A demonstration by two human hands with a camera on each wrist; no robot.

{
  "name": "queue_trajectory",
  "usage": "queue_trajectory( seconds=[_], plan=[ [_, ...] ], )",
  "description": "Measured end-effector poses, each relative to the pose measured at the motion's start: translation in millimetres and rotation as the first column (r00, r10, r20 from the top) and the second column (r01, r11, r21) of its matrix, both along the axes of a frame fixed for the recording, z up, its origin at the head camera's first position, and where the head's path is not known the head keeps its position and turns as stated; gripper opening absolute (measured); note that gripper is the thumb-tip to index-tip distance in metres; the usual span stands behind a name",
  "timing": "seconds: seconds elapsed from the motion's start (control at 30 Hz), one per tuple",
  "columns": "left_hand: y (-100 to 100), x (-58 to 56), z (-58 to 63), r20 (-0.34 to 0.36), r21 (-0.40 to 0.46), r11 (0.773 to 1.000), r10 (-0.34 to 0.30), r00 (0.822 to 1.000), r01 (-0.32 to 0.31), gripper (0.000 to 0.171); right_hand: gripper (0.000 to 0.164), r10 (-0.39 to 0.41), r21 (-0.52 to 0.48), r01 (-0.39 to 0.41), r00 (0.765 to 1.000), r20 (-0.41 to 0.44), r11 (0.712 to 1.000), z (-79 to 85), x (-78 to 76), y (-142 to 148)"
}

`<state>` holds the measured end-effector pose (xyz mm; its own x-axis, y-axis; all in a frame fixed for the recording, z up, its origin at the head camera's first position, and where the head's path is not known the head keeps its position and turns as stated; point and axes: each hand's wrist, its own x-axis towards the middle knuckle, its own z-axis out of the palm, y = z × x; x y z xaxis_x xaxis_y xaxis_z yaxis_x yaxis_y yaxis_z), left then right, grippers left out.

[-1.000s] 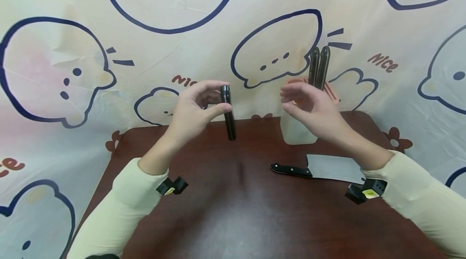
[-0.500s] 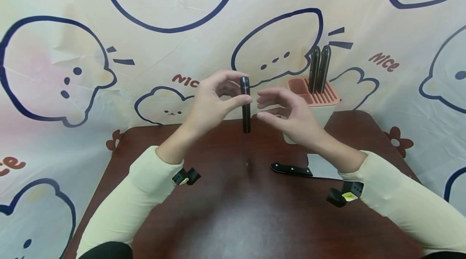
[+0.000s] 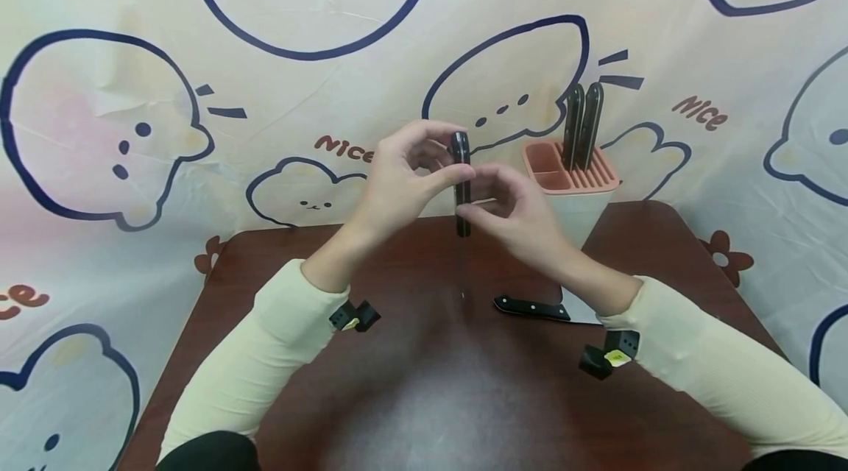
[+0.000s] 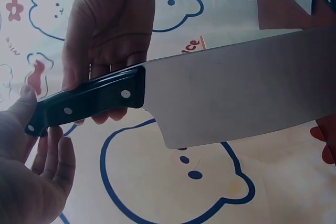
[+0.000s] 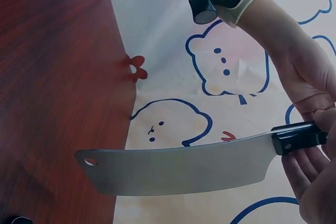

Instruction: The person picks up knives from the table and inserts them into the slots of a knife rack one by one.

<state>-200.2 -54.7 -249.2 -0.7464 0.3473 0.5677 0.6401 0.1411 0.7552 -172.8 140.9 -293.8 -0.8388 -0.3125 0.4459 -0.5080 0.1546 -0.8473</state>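
Observation:
A cleaver hangs blade down in front of me, its black riveted handle (image 3: 461, 147) on top and its blade (image 4: 236, 85) almost edge-on in the head view. My left hand (image 3: 400, 188) pinches the butt end of the handle between thumb and fingers. Lower down, nearer the blade, my right hand (image 3: 520, 210) has its thumb and fingers on the handle from the other side. The right wrist view shows the whole broad blade (image 5: 178, 171), with a hole near its far corner. Below, a second cleaver (image 3: 530, 307) lies on the table, its blade partly behind my right forearm.
At the back right of the brown table (image 3: 424, 383) stands a white knife holder (image 3: 583, 213) with a pink slotted top (image 3: 553, 180). Black-handled knives (image 3: 588, 125) stand upright in its slots. A patterned cloth (image 3: 318, 0) hangs behind the table.
My left hand has carried the cleaver to the right and slightly up. My right hand has moved left from in front of the knife holder and taken hold of the handle.

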Motion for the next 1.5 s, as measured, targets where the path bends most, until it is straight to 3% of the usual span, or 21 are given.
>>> queue_trajectory(
  seconds=[0.5, 0.77, 0.97, 1.23, 1.5],
  plan=[
    [2.6, -4.7, -1.0, 0.019, -0.028, 1.0, 0.001, 1.0, -0.001, 0.042, 0.043, -0.038, 0.036, 0.038, 0.999, -0.008, 0.999, 0.6, -0.3, 3.3],
    [2.6, -6.7, -1.5, 0.017, -0.001, 1.0, -0.022, 1.0, 0.022, 0.046, 0.042, -0.049, 0.04, 0.049, 0.999, 0.0, 0.998, 3.1, -0.5, 3.5],
    [-0.6, -8.6, -4.6, 0.056, 0.03, 0.999, -0.043, 0.997, 0.041, 0.037, 0.04, -0.047, 0.013, 0.047, 0.999, 0.0, 0.999, 4.5, 0.0, 7.8],
    [-11.5, -10.3, -15.9, 0.125, 0.01, 0.999, -0.053, 0.991, 0.052, 0.036, 0.039, -0.09, 0.052, 0.089, 0.996, 0.007, 0.995, 9.6, 3.1, 21.4],
    [-27.3, -12.9, -38.7, 0.187, -0.028, 0.999, -0.03, 0.982, 0.036, 0.035, 0.038, -0.168, 0.111, 0.166, 0.986, 0.008, 0.98, 17.1, 11.6, 44.8]
  ],
)
